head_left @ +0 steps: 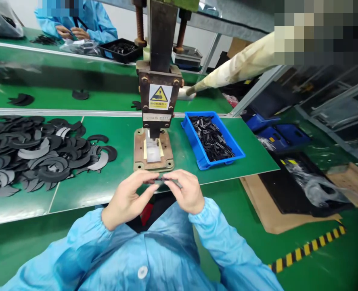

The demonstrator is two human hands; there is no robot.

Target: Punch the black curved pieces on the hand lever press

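Between my two hands, a small thin black piece (160,180) is held level at the table's front edge. My left hand (128,197) pinches its left end with thumb and fingers. At the other end, the fingers of my right hand (187,191) are closed on the same piece. My fingers cover most of it, so its full shape is hidden. Just beyond my hands stands a press (160,95) with a warning label. Its base plate (139,155) carries a pale metal block (153,154) beneath the ram.
A heap of curved black parts (50,153) covers the left table. Right of the press sits a blue bin (200,158) of slim black pieces. A co-worker (84,24) sits across the conveyor belt (106,99). A wrapped bar (239,66) slants in from upper right.
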